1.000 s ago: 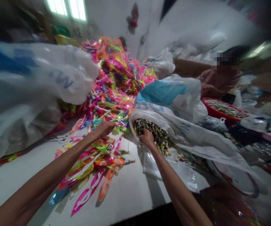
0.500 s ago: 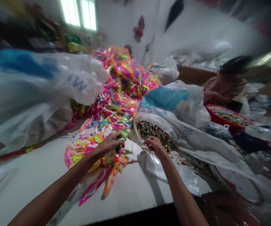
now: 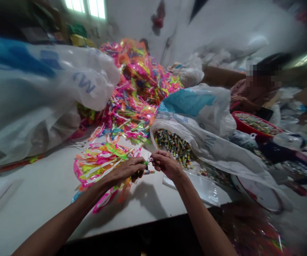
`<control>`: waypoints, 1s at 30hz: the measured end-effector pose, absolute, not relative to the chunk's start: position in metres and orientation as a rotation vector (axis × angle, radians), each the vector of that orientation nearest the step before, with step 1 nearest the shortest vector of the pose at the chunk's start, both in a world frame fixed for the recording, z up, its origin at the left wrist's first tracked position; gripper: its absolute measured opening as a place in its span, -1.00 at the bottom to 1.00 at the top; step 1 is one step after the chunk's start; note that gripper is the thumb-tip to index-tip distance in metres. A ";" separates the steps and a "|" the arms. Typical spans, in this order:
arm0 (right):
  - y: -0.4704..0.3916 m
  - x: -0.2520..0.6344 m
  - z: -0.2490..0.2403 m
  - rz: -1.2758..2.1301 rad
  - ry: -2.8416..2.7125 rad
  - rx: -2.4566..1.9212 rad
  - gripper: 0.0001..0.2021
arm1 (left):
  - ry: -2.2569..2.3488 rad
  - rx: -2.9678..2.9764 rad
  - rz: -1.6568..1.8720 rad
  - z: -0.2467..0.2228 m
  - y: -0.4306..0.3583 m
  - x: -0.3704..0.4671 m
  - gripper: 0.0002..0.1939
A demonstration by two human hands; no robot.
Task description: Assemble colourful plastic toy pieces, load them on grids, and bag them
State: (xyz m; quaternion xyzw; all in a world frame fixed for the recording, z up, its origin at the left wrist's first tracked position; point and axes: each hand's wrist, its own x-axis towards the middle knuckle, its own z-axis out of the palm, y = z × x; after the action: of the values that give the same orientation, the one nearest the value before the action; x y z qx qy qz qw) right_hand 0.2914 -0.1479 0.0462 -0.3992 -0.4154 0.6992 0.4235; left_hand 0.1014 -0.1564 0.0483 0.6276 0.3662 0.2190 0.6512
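Note:
My left hand (image 3: 128, 170) grips a bundle of neon plastic strips (image 3: 100, 167) that trails down and left over the white table (image 3: 36, 192). My right hand (image 3: 165, 164) pinches a small white-tipped piece (image 3: 150, 160) and holds it against the end of the bundle, so both hands meet above the table. Just behind my right hand lies an open clear plastic bag (image 3: 209, 145) full of small coloured tubes (image 3: 174, 144). A big heap of the same neon strips (image 3: 137, 92) rises at the back centre.
A large clear bag with blue print (image 3: 36, 92) bulges on the left. A seated person (image 3: 252, 92) is at the right behind a red basin (image 3: 254, 124) of small pieces. More bags and a red-rimmed bowl (image 3: 262, 195) crowd the right. A flat clear packet (image 3: 201, 185) lies near the table's front edge.
My right hand has come out of the bag of tubes with a small piece. My left hand lifted a bundle of strips from the table, and the two hands came together.

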 end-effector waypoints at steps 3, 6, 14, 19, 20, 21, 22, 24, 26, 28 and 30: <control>-0.149 0.291 0.045 1.755 -1.037 -1.007 -0.78 | 0.857 1.435 0.495 0.051 -0.157 0.100 -0.80; -0.149 0.290 0.046 1.741 -1.034 -1.047 -0.74 | 0.878 1.483 0.483 0.052 -0.156 0.100 -0.80; -0.148 0.284 0.047 1.699 -1.090 -1.107 -0.69 | 0.901 1.546 0.427 0.049 -0.153 0.097 -0.74; -0.153 0.277 0.048 1.590 -1.116 -1.156 -0.66 | 0.912 1.591 0.434 0.051 -0.154 0.100 -0.55; -0.155 0.276 0.048 1.569 -1.121 -1.164 -0.66 | 0.920 1.595 0.429 0.052 -0.155 0.100 -0.52; -0.156 0.276 0.049 1.547 -1.135 -1.167 -0.66 | 0.924 1.594 0.428 0.053 -0.156 0.101 -0.51; -0.156 0.276 0.049 1.526 -1.155 -1.165 -0.65 | 0.920 1.591 0.433 0.053 -0.156 0.102 -0.51; -0.157 0.276 0.049 1.495 -1.205 -1.156 -0.66 | 0.901 1.564 0.457 0.055 -0.157 0.102 -0.53; -0.157 0.276 0.049 1.484 -1.236 -1.153 -0.66 | 0.912 1.547 0.470 0.056 -0.159 0.102 -0.55; -0.157 0.277 0.049 1.506 -1.238 -1.160 -0.65 | 0.945 1.578 0.470 0.057 -0.160 0.101 -0.58; -0.158 0.275 0.049 1.531 -1.229 -1.161 -0.65 | 0.951 1.652 0.481 0.056 -0.160 0.099 -0.60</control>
State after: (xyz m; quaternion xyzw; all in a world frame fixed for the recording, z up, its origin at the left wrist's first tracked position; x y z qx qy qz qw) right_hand 0.2753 -0.1584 0.0490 -0.4626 -0.4896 0.6101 0.4172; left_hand 0.0990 -0.1599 0.0561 0.6993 0.4024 0.2035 0.5547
